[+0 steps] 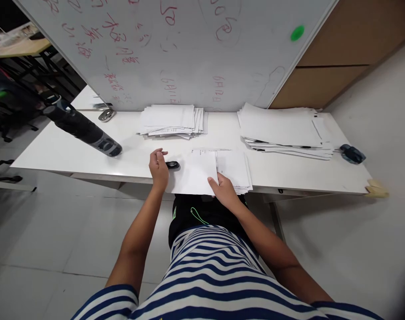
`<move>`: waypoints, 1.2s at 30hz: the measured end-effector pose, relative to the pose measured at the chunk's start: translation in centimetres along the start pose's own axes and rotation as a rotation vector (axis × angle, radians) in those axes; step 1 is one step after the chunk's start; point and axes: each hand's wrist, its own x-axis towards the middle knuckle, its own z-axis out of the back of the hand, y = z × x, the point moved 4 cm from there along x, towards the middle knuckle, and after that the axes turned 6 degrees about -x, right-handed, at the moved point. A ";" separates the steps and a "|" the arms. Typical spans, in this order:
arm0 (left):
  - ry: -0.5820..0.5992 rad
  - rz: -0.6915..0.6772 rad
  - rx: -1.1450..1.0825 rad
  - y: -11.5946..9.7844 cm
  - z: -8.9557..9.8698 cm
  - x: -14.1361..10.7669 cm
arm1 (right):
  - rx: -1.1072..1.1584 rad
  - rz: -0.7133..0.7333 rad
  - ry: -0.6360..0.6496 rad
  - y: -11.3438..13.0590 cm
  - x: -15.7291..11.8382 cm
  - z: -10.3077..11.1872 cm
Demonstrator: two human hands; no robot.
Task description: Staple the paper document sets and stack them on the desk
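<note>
Roughly at the centre of the frame, a white sheet (198, 175) lay at the front edge of the white table (138, 158), partly over a small stack of papers (237, 171). The right hand (225, 192) was nearly closed, pinching the sheet's lower right edge with the thumb on top. Left of the sheet, the left hand (158, 166) was half open with its fingers loosely curled; a black object (172, 165) showed at its right side, and whether the hand gripped it could not be told. Above the left hand, toward the upper middle, sat a pile of papers (170, 119), and at the upper right a wider pile (282, 126). A black cylinder (89, 133) lay slanting at the left, near a computer mouse (106, 115). A dark blue item (352, 154) rested by the table's right end, while a whiteboard (189, 53) with red writing filled the top.
</note>
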 end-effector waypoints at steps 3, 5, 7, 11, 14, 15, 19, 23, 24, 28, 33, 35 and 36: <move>0.111 -0.070 0.272 1.1 -0.2 -1.4 | 0.021 0.010 -0.009 0.2 0.5 0.4; 0.168 -0.114 0.448 1.7 -0.6 -1.7 | 0.001 0.018 0.001 0.5 0.6 1.1; 0.193 -0.132 0.553 2.0 -1.0 -1.6 | -0.051 0.032 0.006 0.9 0.4 2.1; 0.208 -0.149 0.602 1.9 -1.6 -1.6 | -0.135 0.028 -0.006 1.0 -0.8 4.6; 0.215 -0.156 0.591 1.7 -1.7 -1.7 | -0.182 0.021 -0.025 0.9 -2.1 5.8; 0.215 -0.152 0.582 1.7 -1.6 -1.8 | -0.190 0.023 -0.043 0.9 -2.4 6.2; 0.223 -0.141 0.560 1.3 -1.4 -1.7 | -0.135 0.027 -0.145 1.2 -3.6 7.8; 0.230 -0.141 0.601 0.7 -1.4 -1.7 | 0.028 0.031 -0.177 0.7 -3.7 8.7; 0.234 -0.139 0.616 0.6 -1.4 -1.8 | 0.062 0.030 -0.172 0.3 -3.6 8.6; 0.218 -0.156 0.635 0.4 -1.5 -1.9 | 0.132 0.001 -0.189 -1.3 -3.0 7.8; 0.198 -0.169 0.633 0.6 -1.5 -1.9 | 0.217 0.008 -0.236 -2.2 -3.0 7.4; 0.195 -0.169 0.639 0.7 -1.5 -1.9 | 0.207 0.005 -0.236 -2.3 -3.1 7.3; 0.195 -0.168 0.639 0.8 -1.5 -1.9 | 0.193 -0.001 -0.233 -2.3 -3.1 7.3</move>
